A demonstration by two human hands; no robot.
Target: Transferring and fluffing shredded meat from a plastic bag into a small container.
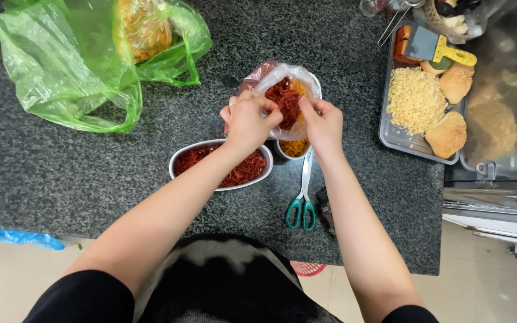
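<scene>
1. On the dark speckled counter [61, 173], head view: your left hand [248, 119] pinches the near-left edge of a clear plastic bag [282, 78] of red and orange shreds.
2. Your right hand [323, 122] grips the bag's right edge, fingers closed on the plastic.
3. The bag sits over a small cup [294, 148] of orange shreds.
4. An oval dish [219, 164] of red shreds lies just under your left wrist.
5. Green-handled scissors [302, 197] lie near your right forearm.
6. A green bag [67, 66] lies far left, a metal tray [402, 137] with crumbs and buns to the right.
</scene>
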